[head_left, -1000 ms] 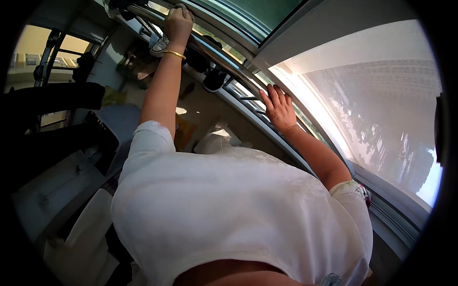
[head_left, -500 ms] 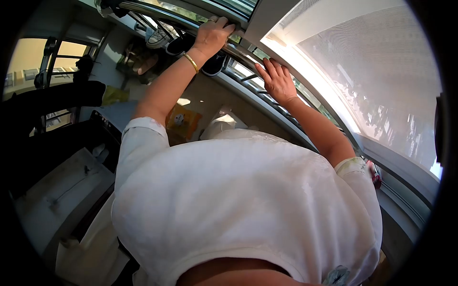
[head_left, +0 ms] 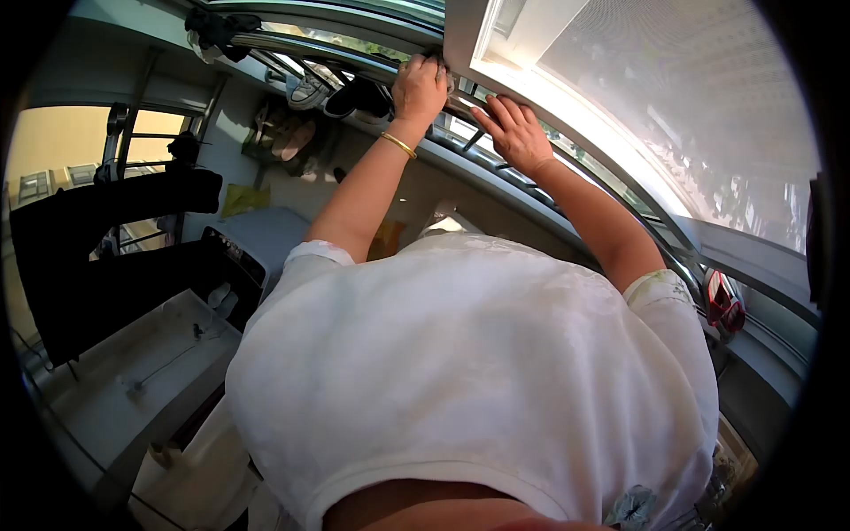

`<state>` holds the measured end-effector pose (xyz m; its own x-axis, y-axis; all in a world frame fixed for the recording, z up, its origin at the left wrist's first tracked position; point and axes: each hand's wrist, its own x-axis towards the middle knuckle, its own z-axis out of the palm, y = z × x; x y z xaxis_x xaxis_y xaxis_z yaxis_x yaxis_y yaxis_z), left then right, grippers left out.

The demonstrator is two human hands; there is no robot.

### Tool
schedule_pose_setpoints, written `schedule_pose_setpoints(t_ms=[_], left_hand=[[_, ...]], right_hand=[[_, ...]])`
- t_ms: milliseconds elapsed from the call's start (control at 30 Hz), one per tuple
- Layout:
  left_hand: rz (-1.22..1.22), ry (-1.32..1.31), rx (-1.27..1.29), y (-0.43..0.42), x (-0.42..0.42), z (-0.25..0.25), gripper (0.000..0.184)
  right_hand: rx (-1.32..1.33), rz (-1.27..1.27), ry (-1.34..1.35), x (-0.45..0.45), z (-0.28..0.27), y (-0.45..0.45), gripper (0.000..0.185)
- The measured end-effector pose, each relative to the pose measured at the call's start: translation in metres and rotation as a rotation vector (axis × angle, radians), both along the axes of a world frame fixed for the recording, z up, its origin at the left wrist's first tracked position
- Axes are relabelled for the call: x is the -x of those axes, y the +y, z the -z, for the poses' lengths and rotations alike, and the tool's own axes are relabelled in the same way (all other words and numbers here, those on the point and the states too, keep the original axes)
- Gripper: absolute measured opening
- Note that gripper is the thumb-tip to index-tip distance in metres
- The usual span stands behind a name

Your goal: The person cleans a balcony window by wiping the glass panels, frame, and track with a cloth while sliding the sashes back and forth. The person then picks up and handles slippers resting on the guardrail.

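My left hand, with a gold bangle on its wrist, is closed at the window rail. A scrap of greyish cloth shows beside its fingers, pressed near the corner of the white window frame. My right hand rests a little to the right, fingers spread, against the lower edge of the same frame. Below both hands runs the metal railing. Dark shoes sit on the ledge just left of my left hand, and a grey-white sneaker lies beyond them.
A screened window panel stands on the right. Red and white shoes sit on the right ledge. Black clothing hangs at left, above a pale sink. A washing-machine-like box stands beside it.
My left hand has moved right along the rail, closer to my right hand. My right hand stays at about the same place. The view has shifted slightly, showing more on the left.
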<state>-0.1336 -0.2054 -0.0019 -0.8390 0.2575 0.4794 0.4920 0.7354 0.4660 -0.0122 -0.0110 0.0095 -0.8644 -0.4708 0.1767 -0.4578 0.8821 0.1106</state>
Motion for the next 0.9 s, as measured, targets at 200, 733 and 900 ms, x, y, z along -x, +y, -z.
schedule_pose_setpoints(t_ms=[200, 733, 900], left_hand=[[-0.253, 0.037, -0.036, -0.017, 0.033, 0.003, 0.018], [0.060, -0.145, -0.482, 0.048, -0.053, -0.035, 0.023], [-0.030, -0.108, 0.144, 0.050, -0.054, -0.046, 0.021]], right_hand=[[-0.049, 0.013, 0.025, -0.002, -0.004, -0.002, 0.060], [0.758, 0.112, 0.184, 0.002, -0.045, -0.045, 0.073], [0.638, 0.293, -0.272, 0.006, -0.032, -0.037, 0.081]])
